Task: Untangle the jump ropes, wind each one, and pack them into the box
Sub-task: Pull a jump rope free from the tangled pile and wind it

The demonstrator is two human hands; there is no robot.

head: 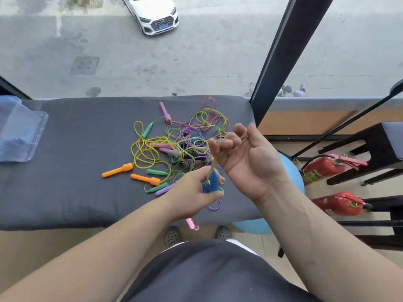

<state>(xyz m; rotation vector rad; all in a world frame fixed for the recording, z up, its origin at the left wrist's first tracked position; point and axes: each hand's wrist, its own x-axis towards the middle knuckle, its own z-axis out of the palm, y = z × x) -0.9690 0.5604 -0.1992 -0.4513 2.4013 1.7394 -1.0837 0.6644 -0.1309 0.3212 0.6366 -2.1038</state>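
Left hand (192,192) is gripping blue handles (211,182), right hand (246,158) is curling fingers round their cord (213,165), right of the tangle (185,144).

Tangled colourful jump ropes (181,144), clear plastic box (21,125) far left

Blue handles (211,184); orange handle (117,170); grey cushion (76,160); red extinguishers (327,167).

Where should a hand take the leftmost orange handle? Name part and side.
Pinch the slim shaft of the leftmost orange handle from above, coming from the left: it lies flat on the grey cushion, and its thick cap end faces the cord tangle.
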